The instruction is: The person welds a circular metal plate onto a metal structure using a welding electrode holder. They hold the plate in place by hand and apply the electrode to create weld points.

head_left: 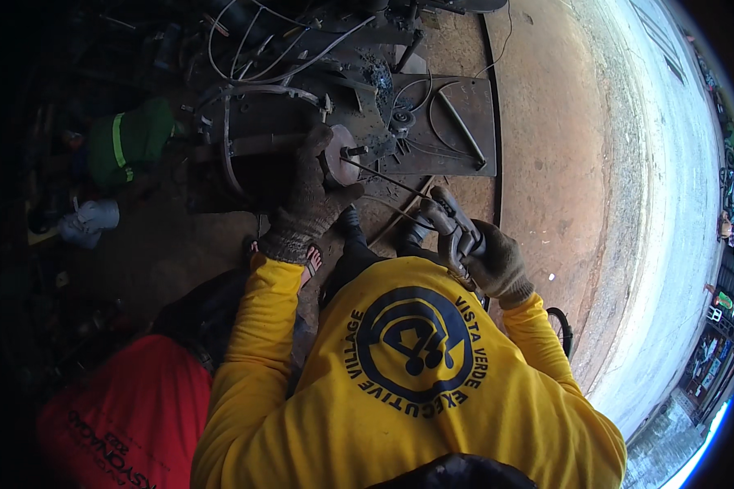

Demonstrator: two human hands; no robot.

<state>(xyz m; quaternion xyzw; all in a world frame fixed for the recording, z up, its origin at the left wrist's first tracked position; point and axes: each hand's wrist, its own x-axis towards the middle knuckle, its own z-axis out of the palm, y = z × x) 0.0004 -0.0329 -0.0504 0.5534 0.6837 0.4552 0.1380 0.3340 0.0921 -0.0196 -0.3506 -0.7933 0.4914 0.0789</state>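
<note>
My left hand (308,183), in a grey-brown knit work glove, grips the near-left edge of a round metal disc (342,163). Out of the disc's face sticks a short dark stud (355,151). My right hand (497,261), gloved alike, is closed round the handles of a plier-like metal tool (455,228). A thin straight rod (387,179) runs from the tool's head up to the disc, and its far end meets or nearly meets the face beside the stud. Whether the tool's jaws clamp the rod is hard to see.
A dark metal workbench (440,122) lies ahead, bearing a metal tube (462,128), a small wheel-like part (401,122) and loose cables (261,77). Beside me on the left is a person in a red shirt (134,407). A green cloth (130,143) lies far left.
</note>
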